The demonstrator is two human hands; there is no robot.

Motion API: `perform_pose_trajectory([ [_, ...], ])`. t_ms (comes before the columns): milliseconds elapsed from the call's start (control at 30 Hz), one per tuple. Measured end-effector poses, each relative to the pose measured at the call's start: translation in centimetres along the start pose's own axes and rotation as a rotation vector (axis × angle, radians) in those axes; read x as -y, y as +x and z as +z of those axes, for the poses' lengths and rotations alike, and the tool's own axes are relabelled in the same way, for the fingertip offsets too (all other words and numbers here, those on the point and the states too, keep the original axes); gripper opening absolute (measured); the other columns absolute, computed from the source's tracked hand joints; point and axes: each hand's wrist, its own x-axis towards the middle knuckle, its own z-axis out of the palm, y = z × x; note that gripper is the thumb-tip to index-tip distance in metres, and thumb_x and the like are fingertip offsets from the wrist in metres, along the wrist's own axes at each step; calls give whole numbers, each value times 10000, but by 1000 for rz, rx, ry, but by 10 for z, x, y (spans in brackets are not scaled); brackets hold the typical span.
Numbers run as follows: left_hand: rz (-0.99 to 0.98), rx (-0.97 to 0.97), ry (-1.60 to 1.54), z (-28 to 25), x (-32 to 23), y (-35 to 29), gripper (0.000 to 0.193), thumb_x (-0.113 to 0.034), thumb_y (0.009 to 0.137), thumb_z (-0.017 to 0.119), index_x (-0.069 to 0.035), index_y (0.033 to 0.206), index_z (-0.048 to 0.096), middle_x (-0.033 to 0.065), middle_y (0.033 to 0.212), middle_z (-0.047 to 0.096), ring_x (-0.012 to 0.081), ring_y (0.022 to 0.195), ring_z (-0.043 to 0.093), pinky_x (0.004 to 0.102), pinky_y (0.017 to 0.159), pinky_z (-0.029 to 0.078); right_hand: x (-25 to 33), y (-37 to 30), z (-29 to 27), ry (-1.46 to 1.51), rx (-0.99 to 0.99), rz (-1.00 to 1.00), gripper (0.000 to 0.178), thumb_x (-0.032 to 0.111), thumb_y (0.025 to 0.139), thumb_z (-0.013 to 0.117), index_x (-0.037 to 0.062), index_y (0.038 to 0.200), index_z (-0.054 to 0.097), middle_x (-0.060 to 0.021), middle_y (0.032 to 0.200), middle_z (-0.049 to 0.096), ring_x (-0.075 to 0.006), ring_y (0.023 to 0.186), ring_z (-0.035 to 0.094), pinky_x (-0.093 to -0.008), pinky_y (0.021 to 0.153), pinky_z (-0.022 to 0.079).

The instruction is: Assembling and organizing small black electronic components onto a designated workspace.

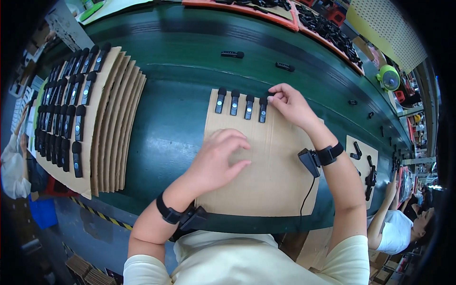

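Observation:
A flat cardboard sheet [268,185] lies on the green work surface in front of me. Along its far edge, several small black clip-on microphones [234,103] with foam tops stand in a row, foam ends pointing away. At the right end of that row my right hand [290,105] pinches a small black microphone, of which only a dark bit shows at the fingertips. My left hand [216,159] hovers over the left part of the sheet, fingers loosely curved and apart, holding nothing. Both wrists wear black straps with small boxes.
To the left rises a stack of cardboard sheets [111,128], its top covered with rows of microphones. Loose microphones [232,54] lie on the green belt [180,38] beyond. Orange-rimmed trays of black parts stand farther back. At right are a small green fan [389,78] and another person [396,230].

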Motion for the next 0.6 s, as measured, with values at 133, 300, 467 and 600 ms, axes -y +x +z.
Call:
perform_pose_trajectory([
  [133,54,-142,-43,-37,8,29,211,-30,757,740,-31,931,619,107,973,636,296,930,621,363,833,500,-16,23,-24,-99,-86,-38,270,136,909,656,11,1140,593,-6,845,574,-76,710,492,-229,682,463],
  [300,-122,-241,153,-76,64,109,175,-89,788,723,-23,932,651,122,999,657,259,894,640,351,823,513,-39,67,-44,-350,-234,-169,295,144,895,662,44,1165,595,-91,1005,609,-182,829,570,-310,800,493],
  [467,-137,-156,430,-90,133,169,227,-148,807,727,-44,997,660,121,1047,654,287,961,629,364,872,508,-57,108,-38,-567,-297,-260,305,155,875,671,73,1162,608,-159,1162,592,-319,1048,558,-410,933,456],
  [600,-77,-97,541,-80,163,195,263,-194,815,735,-59,1028,661,127,1085,645,294,1003,617,382,901,501,-56,117,-39,-544,-185,-152,278,154,875,670,78,1137,615,-155,1169,598,-332,1117,539,-416,957,444],
])
